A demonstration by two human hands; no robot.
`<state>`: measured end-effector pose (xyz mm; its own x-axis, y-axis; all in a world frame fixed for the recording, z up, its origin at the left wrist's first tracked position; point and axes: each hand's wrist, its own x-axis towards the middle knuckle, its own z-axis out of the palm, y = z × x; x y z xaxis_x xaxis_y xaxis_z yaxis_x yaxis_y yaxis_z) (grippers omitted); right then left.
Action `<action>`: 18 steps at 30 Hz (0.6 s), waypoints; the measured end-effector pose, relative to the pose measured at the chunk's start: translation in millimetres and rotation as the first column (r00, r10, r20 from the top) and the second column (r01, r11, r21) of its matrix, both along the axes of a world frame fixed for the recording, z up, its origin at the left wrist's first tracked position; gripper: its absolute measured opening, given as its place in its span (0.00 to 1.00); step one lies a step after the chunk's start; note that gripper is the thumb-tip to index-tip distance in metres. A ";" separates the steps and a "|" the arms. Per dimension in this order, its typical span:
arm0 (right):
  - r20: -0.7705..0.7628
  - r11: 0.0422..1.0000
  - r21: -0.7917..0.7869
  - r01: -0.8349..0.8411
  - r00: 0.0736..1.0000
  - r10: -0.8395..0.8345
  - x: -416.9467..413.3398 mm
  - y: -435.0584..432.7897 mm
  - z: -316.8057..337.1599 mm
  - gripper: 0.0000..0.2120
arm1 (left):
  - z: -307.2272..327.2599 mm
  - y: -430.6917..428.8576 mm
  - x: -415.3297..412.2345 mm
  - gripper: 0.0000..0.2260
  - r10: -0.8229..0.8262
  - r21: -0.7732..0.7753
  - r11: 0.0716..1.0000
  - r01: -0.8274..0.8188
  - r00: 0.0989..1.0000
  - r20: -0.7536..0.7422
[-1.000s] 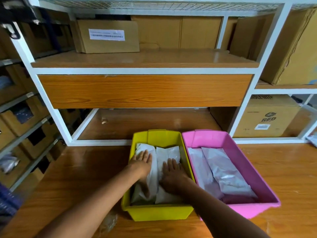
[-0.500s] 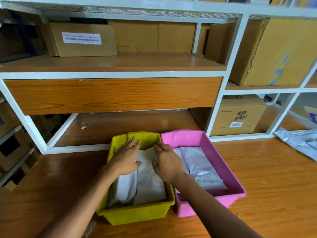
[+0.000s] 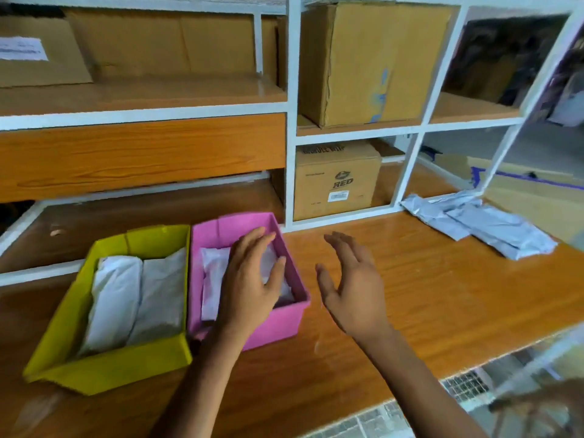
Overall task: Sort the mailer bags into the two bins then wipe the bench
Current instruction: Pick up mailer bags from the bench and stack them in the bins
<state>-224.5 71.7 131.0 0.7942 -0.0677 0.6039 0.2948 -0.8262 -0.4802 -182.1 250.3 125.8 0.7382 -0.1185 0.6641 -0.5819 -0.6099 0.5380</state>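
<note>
Unsorted grey plastic mailer bags [image 3: 480, 222] lie on the wooden table [image 3: 426, 295], far right of both hands, long axes running far-left to near-right. Right hand [image 3: 350, 286] is nearer, fingers spread wide, empty. Left hand [image 3: 252, 279] is over the pink plastic bin [image 3: 284, 324], fingers loose, holding nothing.

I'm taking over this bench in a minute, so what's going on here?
A person is partway through sorting. The yellow bin holds two white bags side by side, and the pink bin holds more. The left hand is open over the pink bin. The right hand is open above the bench beside it, holding nothing. Several grey mailer bags lie unsorted at the bench's far right, and wiping has not begun.
</note>
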 end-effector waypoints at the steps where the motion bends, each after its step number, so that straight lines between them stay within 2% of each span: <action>1: 0.001 1.000 0.008 0.017 1.000 -0.017 -7.4 -17.2 -3.5 0.22 | -4.2 -17.7 -5.4 0.18 -0.013 -0.014 1.000 0.013 1.000 -0.018; 8: -0.063 0.993 0.061 0.102 0.993 -0.098 -21.5 -121.1 -31.5 0.21 | -37.0 -119.7 -5.7 0.20 -0.095 0.029 0.995 0.099 0.988 -0.119; 18: -0.115 0.951 0.004 0.309 0.945 -0.307 34.3 -250.7 -56.0 0.20 | -59.1 -252.4 84.3 0.19 -0.228 0.099 0.964 0.248 0.958 -0.176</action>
